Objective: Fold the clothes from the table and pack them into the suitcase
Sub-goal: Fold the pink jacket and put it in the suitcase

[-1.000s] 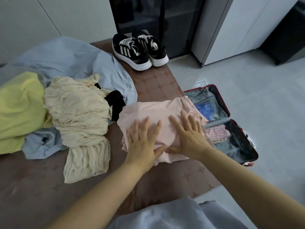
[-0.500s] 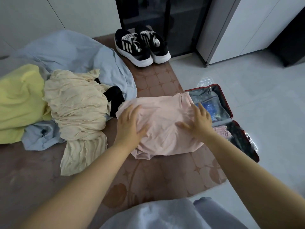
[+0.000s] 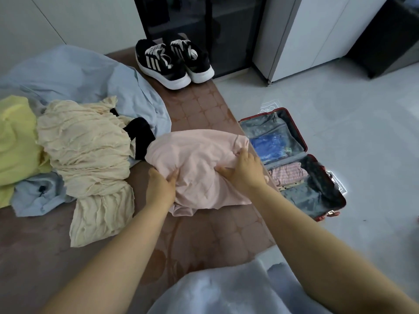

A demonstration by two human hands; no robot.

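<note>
- Two hands close on the folded pink garment [image 3: 199,155]. The left hand [image 3: 162,186] grips its near-left edge, thumb on top and fingers out of sight, probably under the cloth. The right hand [image 3: 246,171] bunches its right side, fingers curled into the fabric.
- A second ago both palms lay flat and side by side on top of the bundle, pressing it down. Half a second ago they had slid apart to its left and right edges, and now they have taken hold.
- The change suggests the smoothing is over and the fold is judged good enough. The grip on both sides looks like the start of a lift. Whether the bundle has left the table [image 3: 204,232] cannot be told.
- The pink garment sits between the two hands on the right part of the table, its right edge at the table's edge.
- Just beside that edge, down on the floor to the right, the suitcase [image 3: 260,128] lies open. Its near half holds a pink checked piece [image 3: 288,175], and its far half shows a blue packet [image 3: 269,146] in a see-through pocket. The carry looks short: rightward and down.
- More work waits on the left of the table. A cream garment [image 3: 86,143] is spread beside a black piece [image 3: 141,137], with a yellow garment [image 3: 15,137] and a pale blue garment [image 3: 79,73] heaped behind, none of them folded.
- Black sneakers [image 3: 174,62] stand at the table's far end.
</note>
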